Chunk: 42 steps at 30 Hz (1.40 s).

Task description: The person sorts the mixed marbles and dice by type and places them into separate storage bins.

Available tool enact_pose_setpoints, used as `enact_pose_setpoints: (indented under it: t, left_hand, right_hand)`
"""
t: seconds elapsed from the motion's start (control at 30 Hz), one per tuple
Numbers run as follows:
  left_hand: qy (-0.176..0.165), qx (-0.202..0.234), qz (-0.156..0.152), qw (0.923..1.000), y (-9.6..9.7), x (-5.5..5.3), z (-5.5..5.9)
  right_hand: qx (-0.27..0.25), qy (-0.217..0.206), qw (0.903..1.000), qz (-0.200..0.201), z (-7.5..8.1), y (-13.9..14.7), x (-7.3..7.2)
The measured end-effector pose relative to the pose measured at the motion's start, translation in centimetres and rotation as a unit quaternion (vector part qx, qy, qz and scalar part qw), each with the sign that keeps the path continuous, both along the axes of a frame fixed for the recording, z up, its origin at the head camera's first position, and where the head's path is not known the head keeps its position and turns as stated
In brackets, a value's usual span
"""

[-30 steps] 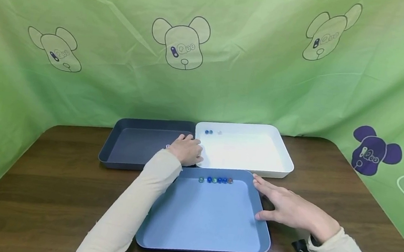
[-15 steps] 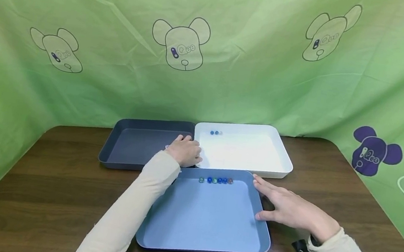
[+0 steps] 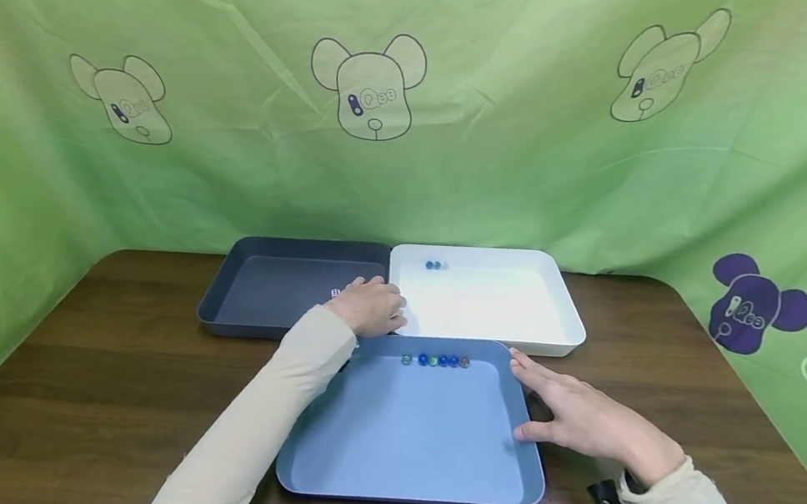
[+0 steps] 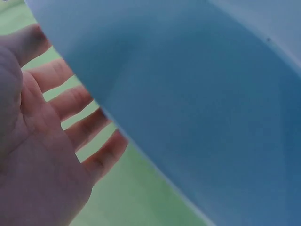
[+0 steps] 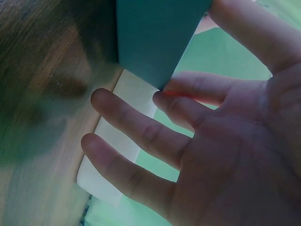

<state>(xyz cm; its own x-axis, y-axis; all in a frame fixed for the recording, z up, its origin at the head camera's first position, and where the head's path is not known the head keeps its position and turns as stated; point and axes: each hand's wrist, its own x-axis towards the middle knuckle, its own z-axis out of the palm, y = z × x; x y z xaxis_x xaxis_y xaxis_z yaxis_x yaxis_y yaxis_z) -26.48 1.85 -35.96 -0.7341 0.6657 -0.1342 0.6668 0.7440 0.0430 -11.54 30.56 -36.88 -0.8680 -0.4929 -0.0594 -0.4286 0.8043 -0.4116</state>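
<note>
Marbles (image 3: 433,361), several in a row, lie along the far side of the light blue tray (image 3: 411,438). My right hand (image 3: 580,412) touches that tray's right rim, fingers fairly straight and spread, as the right wrist view also shows. Beyond the tray's far left corner is my left hand (image 3: 369,307), over the seam between the navy tray (image 3: 279,279) and the white tray (image 3: 489,296). In the left wrist view, its fingers (image 4: 70,101) are spread and loosely bent beside the blue tray's wall (image 4: 178,103); their tips are partly hidden behind it.
Small blue marbles (image 3: 433,265) sit near the white tray's far left, with a faint clear one beside them. A small white piece with dark marks (image 3: 335,293) lies in the navy tray. Brown wooden table (image 3: 95,365) below; green cloth (image 3: 459,166) hangs behind.
The marbles in the white tray have rolled a little to the right. Both hands hold nearly the same places. The head view has shifted slightly.
</note>
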Motion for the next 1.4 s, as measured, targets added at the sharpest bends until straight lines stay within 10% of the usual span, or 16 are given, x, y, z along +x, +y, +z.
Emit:
enact_pose_setpoints:
  t: [0.83, 1.4]
  left_hand:
    - [-0.075, 0.06, -0.027, 0.995, -0.1, -0.1, 0.3]
    - [-0.016, 0.095, -0.053, 0.994, -1.3, 2.0, 0.0]
  right_hand:
    - [0.002, 0.009, 1.0, 0.005, -0.1, 0.0, -0.2]
    - [0.002, 0.005, 1.0, 0.003, -0.2, 0.0, -0.2]
